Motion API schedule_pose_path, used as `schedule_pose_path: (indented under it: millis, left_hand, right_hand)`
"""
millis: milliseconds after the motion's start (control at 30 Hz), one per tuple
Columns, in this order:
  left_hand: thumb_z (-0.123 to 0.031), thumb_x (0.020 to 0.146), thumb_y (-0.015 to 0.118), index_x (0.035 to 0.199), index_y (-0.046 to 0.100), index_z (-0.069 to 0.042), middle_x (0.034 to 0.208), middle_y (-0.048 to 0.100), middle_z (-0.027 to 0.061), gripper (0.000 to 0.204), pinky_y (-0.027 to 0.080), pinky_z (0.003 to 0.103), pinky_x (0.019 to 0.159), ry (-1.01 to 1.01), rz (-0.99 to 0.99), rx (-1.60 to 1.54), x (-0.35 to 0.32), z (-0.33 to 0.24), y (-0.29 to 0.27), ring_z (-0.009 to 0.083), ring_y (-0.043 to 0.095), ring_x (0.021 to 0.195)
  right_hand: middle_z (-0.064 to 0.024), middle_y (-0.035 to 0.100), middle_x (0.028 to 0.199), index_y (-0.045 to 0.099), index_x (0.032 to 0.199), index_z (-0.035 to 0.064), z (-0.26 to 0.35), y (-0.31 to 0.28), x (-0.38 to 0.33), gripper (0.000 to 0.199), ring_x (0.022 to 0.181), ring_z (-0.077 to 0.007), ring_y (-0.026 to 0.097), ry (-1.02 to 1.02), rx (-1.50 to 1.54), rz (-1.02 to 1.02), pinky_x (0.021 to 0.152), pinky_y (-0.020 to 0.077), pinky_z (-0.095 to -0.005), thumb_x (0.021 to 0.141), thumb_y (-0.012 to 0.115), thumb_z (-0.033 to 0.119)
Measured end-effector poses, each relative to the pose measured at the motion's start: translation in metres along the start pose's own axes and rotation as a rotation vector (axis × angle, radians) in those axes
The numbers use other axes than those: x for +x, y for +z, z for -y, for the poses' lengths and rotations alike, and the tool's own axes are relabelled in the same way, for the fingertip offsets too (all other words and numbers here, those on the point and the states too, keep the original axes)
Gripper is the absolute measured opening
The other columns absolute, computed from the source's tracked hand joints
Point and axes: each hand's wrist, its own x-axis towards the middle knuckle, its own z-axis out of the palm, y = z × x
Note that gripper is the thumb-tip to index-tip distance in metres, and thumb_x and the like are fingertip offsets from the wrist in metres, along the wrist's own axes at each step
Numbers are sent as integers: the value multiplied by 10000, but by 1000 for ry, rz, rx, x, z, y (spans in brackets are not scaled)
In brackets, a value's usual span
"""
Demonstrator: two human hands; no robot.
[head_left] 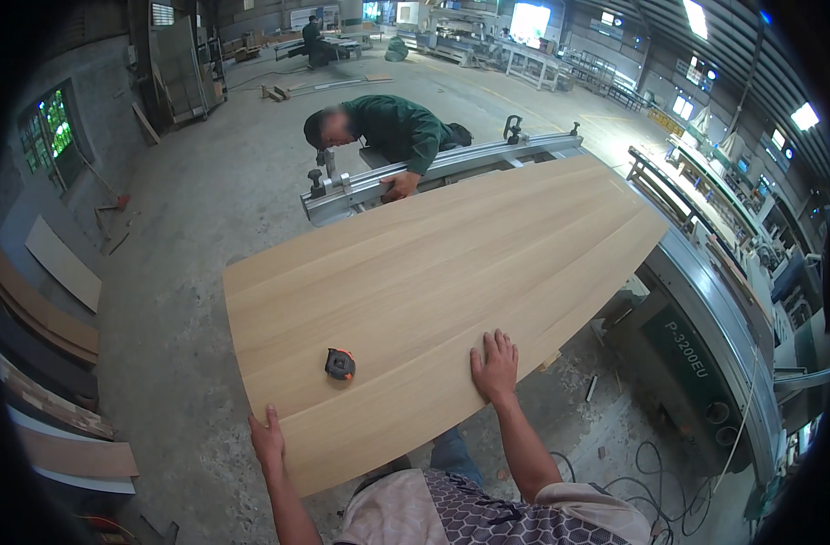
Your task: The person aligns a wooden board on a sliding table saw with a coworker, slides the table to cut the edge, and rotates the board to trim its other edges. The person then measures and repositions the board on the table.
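A large light wood-veneer panel (451,272) lies flat on a sliding table saw. My left hand (268,439) grips the panel's near edge at its left corner. My right hand (495,365) rests flat on the panel's top near the same edge, fingers spread. Between my hands, a small black and orange tape measure (340,364) sits on the panel. At the far side a co-worker in a green jacket (392,130) leans over the saw's grey metal fence rail (433,168), one hand (399,186) at the panel's far edge.
The green and grey saw body (705,354) runs along the right, with cables on the floor below it. Boards and panel offcuts (42,318) lean in a stack at the left. Concrete floor (188,227) spreads to the left and behind; another person (313,38) works at benches far back.
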Motion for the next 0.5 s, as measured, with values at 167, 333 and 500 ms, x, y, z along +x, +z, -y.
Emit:
schedule_pose_path:
  millis: [167,333,500]
  left_hand:
    - [-517,924,553,1229,495,5,1160,626,271,607,462,473,920,-5,9,1,3,6,1,440,592,1099]
    - [-528,923,548,1230,489,-2,1160,625,271,612,460,477,919,-20,19,13,4,8,2,443,589,1101]
    - [-535,916,555,1212,492,10,1158,624,276,623,461,480,917,10,2,-15,4,7,3,444,588,1098]
  right_hand:
    - [-198,416,1469,517,1345,59,2,-2,0,542,1398,-348,329,4,5,12,1169,197,-484,916,550,388]
    - [-198,416,1469,515,1346,56,2,-3,0,541,1399,-352,326,8,15,10,1170,195,-481,917,551,384]
    - [-199,420,1466,517,1345,57,2,-2,0,538,1396,-353,332,0,7,9,1167,202,-483,915,553,379]
